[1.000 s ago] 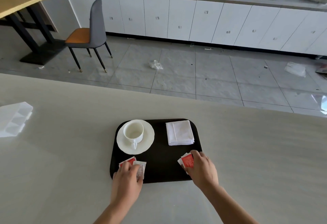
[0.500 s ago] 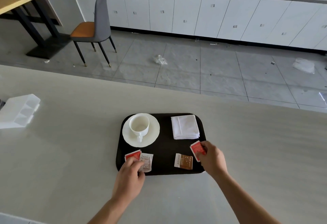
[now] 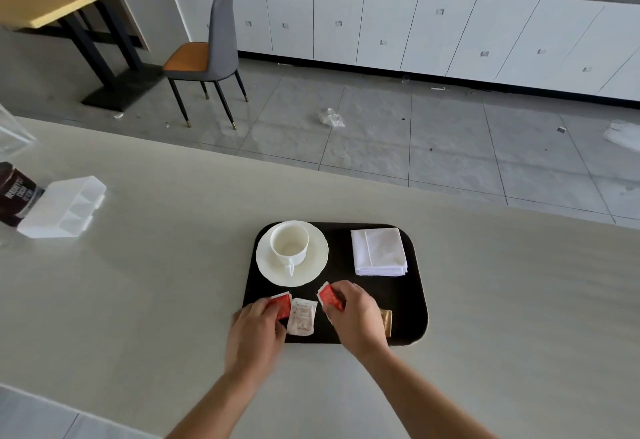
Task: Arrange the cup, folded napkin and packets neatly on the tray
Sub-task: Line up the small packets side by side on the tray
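Moved: your right hand (image 3: 356, 317) has brought the carried red packet (image 3: 330, 298) from the tray's (image 3: 412, 300) 4 o'clock edge in toward 6 o'clock, and the brown packet (image 3: 387, 322) now shows only as a strip past your knuckles.
Done: the cup (image 3: 289, 242) stands on its saucer (image 3: 311, 265) at the tray's 10 o'clock, and the folded napkin (image 3: 379, 251) lies square at 2 o'clock. Both look settled.
Left to do: the packets along the near edge are not yet an even row. The near-left red packet (image 3: 283, 305) sits at 7 o'clock, touching the white packet (image 3: 303, 317) beside it.
Right grip: thumb and fingertips pinch the carried red packet, which is tilted.
Left grip: your left hand (image 3: 254, 331) has its fingertips on the near-left red packet — whether the thumb clamps it cannot be told.
Stage: late, I judge; only the packet spacing remains.
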